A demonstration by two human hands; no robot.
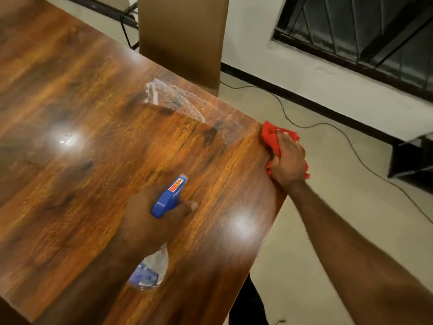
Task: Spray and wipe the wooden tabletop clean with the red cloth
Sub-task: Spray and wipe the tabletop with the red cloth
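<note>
**Wooden tabletop (70,102), head view.** The glossy brown surface is filling the left and centre of the view and is reflecting two bright patches of light.

Over its near half your left hand (150,221) is gripping the spray bottle (168,198) by the neck, with the fingers curled round it below the blue trigger head. The hand is motion-blurred, so it cannot be told whether a finger is resting on the trigger. The bottle's clear body is hanging below the hand toward the near table edge. Its long axis is running from lower left to upper right, and the nozzle is pointing away from you toward the far right part of the table.

Beyond the nozzle a wet streak (178,99) is lying across the wood near the far edge, slanting down toward the right-hand corner. Just behind that edge a brown chair back (182,38) is standing upright.

At the right edge of the tabletop your right hand (287,160) is pressing the red cloth (271,137) onto the wood, with the fingers curled over it and clutching it. The cloth is bunched, showing ahead of the fingertips and beneath the palm, and part of it is overhanging the edge. It is lying well apart from the bottle, just right of the streak's lower end.

Right of the table a thin dark cable (328,124) is trailing over a pale floor (304,231), beside a white wall (257,43) with dark skirting. A barred window (363,26) is occupying the upper right.
</note>
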